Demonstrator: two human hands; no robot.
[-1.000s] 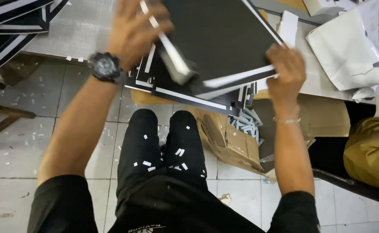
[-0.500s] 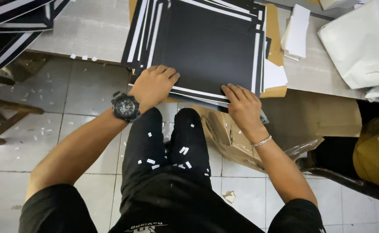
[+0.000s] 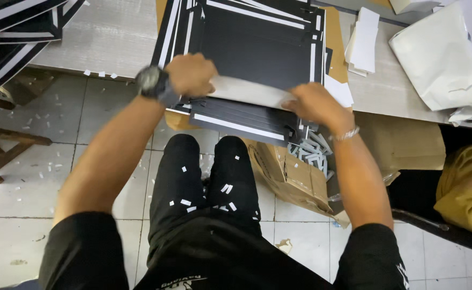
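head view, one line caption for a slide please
Both hands, left hand and right hand, grip a pale strip across stacked black boards at the table edge.

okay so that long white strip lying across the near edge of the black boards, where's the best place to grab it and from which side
Probably by its two ends, from the near side. The white strip is long, thin and flat across the stack of black boards, so a one-ended grip may let it sag. The left hand and right hand already sit at its ends.

Both hands, left hand [image 3: 190, 75] and right hand [image 3: 315, 104], grip a white strip [image 3: 249, 91] over black boards [image 3: 257, 48], stacked at 12 o'clock on the surface [image 3: 102, 43]
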